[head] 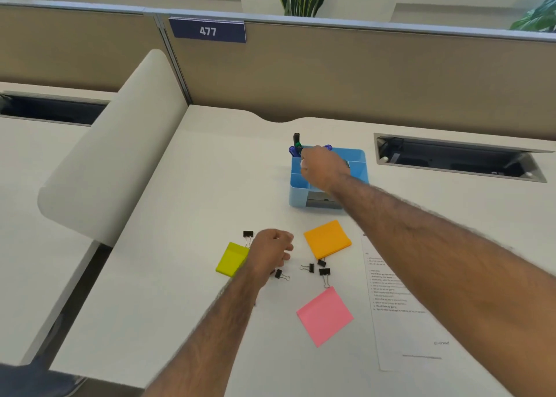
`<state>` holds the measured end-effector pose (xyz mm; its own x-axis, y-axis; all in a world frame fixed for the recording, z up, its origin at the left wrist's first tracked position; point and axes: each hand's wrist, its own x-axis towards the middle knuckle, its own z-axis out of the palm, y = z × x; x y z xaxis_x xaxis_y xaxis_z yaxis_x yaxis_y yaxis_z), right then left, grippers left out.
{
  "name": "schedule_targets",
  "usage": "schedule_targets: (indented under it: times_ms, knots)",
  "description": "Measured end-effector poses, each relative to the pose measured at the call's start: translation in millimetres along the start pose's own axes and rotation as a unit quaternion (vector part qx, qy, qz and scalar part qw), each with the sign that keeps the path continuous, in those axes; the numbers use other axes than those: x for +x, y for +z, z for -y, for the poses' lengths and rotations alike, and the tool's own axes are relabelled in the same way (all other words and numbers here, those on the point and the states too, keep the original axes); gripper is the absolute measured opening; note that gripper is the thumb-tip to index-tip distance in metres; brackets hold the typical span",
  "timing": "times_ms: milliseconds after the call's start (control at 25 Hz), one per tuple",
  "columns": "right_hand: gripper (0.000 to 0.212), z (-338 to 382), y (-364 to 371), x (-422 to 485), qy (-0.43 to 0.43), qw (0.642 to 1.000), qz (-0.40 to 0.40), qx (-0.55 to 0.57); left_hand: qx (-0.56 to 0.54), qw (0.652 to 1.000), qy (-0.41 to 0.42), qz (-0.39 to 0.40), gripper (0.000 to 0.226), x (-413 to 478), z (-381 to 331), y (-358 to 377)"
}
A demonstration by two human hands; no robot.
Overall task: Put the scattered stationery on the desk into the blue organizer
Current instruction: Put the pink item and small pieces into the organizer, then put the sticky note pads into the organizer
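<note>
The blue organizer (358, 161) stands at the middle of the desk with several pens (296, 145) upright in its back left compartment. My right hand (322, 167) hovers over the organizer with fingers curled downward; what it holds is hidden. My left hand (272, 250) rests on the desk with fingers curled, between a yellow-green sticky pad (230, 259) and an orange sticky pad (327, 238). Several black binder clips lie around it: one (248, 235) by the yellow-green pad, one (281, 274) under the hand, two (324, 273) below the orange pad. A pink sticky pad (325, 315) lies nearer me.
A printed sheet of paper (400, 306) lies under my right forearm at the right. An open cable tray (457, 158) is set into the desk at the back right. A beige partition (361, 74) with a "477" label backs the desk. A curved divider (114, 155) stands at the left.
</note>
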<state>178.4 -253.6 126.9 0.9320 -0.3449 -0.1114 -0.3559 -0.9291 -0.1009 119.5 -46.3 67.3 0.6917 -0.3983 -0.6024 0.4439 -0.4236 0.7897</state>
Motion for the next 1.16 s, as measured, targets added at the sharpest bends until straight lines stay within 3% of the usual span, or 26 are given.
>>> schedule_targets:
  times_ms: [80, 200, 280, 360, 480, 640, 720, 880, 1040, 1120, 1160]
  knots:
    - [0.017, -0.3, 3.5, -1.3, -0.010, 1.000, 0.005, -0.005, 0.017, 1.000, -0.008, -0.002, 0.011, -1.7, 13.2, 5.1]
    - [0.019, -0.6, 9.5, -21.0, 0.013, 0.993, -0.059, 0.097, 0.035, 0.999, 0.001, -0.025, 0.020, -3.2, 20.6, 10.8]
    - [0.020, -6.3, 19.8, -53.2, 0.034, 0.980, -0.102, 0.170, 0.128, 0.989, 0.040, -0.057, 0.022, -12.8, 24.0, 12.5]
    - [0.016, -18.7, 41.8, -100.6, 0.054, 0.969, -0.101, 0.221, 0.288, 0.952, 0.080, -0.069, 0.032, -34.2, 33.8, 17.1]
    - [0.020, -36.2, 87.1, -185.8, 0.123, 0.960, -0.013, 0.253, 0.475, 0.875, 0.086, -0.027, 0.059, -68.0, 61.4, 38.4]
    - [0.037, -36.5, 129.0, -260.5, 0.154, 0.955, 0.118, 0.225, 0.598, 0.797, 0.083, -0.020, 0.069, -84.7, 94.8, 68.1]
    - [0.041, -33.7, 136.4, -269.7, 0.144, 0.960, 0.138, 0.196, 0.619, 0.779, 0.095, -0.039, 0.068, -84.9, 99.0, 72.9]
    - [0.042, -27.0, 136.9, -265.2, 0.128, 0.967, 0.124, 0.180, 0.591, 0.802, 0.079, -0.040, 0.065, -79.9, 93.1, 73.4]
    - [0.041, -27.0, 137.1, -263.1, 0.120, 0.969, 0.120, 0.180, 0.555, 0.824, 0.110, -0.037, 0.024, -78.3, 89.0, 68.9]
    - [0.041, -30.4, 138.1, -262.6, 0.117, 0.968, 0.109, 0.192, 0.469, 0.873, 0.124, -0.046, 0.007, -77.6, 87.8, 63.6]
    - [0.043, -32.7, 136.4, -262.0, 0.122, 0.963, 0.104, 0.216, 0.410, 0.903, 0.125, -0.046, 0.009, -77.3, 85.3, 60.6]
